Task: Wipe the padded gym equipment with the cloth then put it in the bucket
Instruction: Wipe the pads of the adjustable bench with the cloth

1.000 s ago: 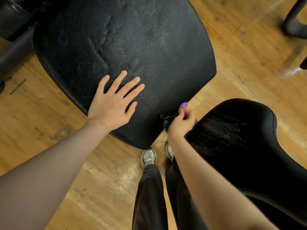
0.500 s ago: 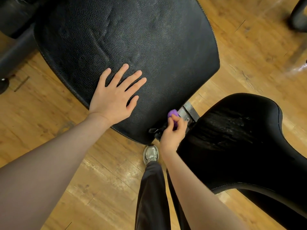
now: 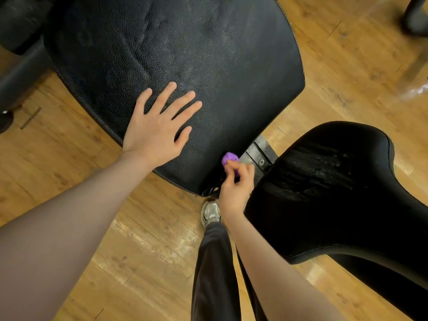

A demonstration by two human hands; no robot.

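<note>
A large black padded back pad fills the upper middle of the head view. My left hand rests flat on its lower part with fingers spread. My right hand pinches a small bunched purple cloth against the pad's lower right edge, near a grey metal bracket. A second black padded seat lies to the right, with wet streaks on its surface. No bucket is in view.
Wooden plank floor surrounds the equipment. My dark trouser leg and a grey shoe stand below the pad's edge. Black frame parts sit at the far left, and another dark piece at the top right.
My right hand has slid with the purple cloth leftward and down along the pad's lower edge, exposing the metal bracket. My left hand stays flat on the pad.
</note>
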